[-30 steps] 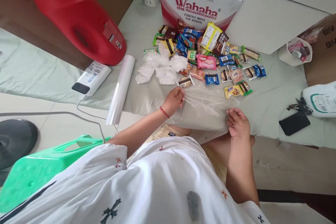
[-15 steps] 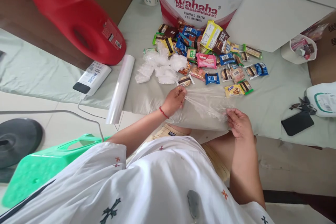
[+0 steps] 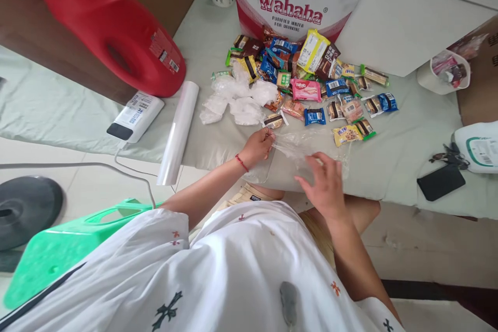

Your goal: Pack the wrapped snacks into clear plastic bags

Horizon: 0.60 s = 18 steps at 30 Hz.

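My left hand [image 3: 260, 146], with a red cord at the wrist, pinches one end of a clear plastic bag [image 3: 290, 146] that lies thin and wrinkled over the cloth. My right hand [image 3: 323, 179] hovers by the bag's right part, fingers spread; whether it touches the film I cannot tell. Just beyond the hands is a heap of wrapped snacks, among them a pink wafer packet [image 3: 306, 90], a blue packet [image 3: 314, 116] and a yellow cookie packet [image 3: 347, 135]. Several crumpled clear bags [image 3: 246, 109] lie left of the heap.
A roll of clear film [image 3: 178, 132], a white power bank [image 3: 136, 115] and a red jug [image 3: 128, 46] stand or lie leftward. Behind is a Wahaha carton [image 3: 295, 2]. At right are a black phone [image 3: 441, 182], keys and a white bottle [image 3: 480, 148].
My right hand has let go of the bag's right end, moved left and spread its fingers. The bag's right side has slackened onto the cloth. My left hand keeps its hold.
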{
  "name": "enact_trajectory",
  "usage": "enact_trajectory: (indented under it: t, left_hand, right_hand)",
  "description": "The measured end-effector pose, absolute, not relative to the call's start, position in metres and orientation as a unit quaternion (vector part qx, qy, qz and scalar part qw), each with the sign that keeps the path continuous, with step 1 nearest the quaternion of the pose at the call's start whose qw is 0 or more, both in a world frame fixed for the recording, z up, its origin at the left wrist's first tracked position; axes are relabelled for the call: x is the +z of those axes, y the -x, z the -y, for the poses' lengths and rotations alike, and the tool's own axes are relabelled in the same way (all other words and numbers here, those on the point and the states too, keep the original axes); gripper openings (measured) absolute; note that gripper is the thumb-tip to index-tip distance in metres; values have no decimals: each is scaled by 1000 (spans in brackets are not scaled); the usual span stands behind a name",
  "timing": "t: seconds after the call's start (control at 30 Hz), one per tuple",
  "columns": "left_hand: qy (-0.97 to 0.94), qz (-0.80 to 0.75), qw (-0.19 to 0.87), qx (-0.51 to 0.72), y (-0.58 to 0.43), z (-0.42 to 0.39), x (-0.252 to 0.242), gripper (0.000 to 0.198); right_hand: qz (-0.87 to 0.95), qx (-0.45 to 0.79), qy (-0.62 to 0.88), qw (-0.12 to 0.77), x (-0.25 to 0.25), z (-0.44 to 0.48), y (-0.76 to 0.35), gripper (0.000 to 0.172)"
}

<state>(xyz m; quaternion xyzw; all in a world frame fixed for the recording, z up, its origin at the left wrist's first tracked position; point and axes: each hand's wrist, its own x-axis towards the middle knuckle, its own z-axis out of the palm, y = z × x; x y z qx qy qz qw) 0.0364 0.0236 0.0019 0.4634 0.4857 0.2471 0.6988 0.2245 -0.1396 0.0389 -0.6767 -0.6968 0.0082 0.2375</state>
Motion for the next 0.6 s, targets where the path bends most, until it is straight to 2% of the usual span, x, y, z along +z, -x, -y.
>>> enact_trajectory:
  t: [0.1,0.2,0.33,0.43,0.53,0.6]
  left_hand:
    - [-457,-484,703,250,-37,-24,3,20]
    - [-457,-488,698,255,-37,-25,1,19]
    - [-447,-495,698,259,-38,-29,-3,20]
    - [-444,-493,702,260,-39,-31,-6,19]
    - [-452,-488,701,257,-39,-32,-7,18]
    - [-461,-487,698,253,-39,-32,-6,17]
  right_hand:
    - [736,-10,654,171,17,125,-210,30]
    - [732,-39,655,184,5,122,-211,16]
    - [727,-52,650,215,12,130,-215,15]
    - [740,-41,641,199,16,135,-215,20]
    - [742,-50,648,163,12,135,-218,39]
    - [746,-60,647,147,6,132,-220,44]
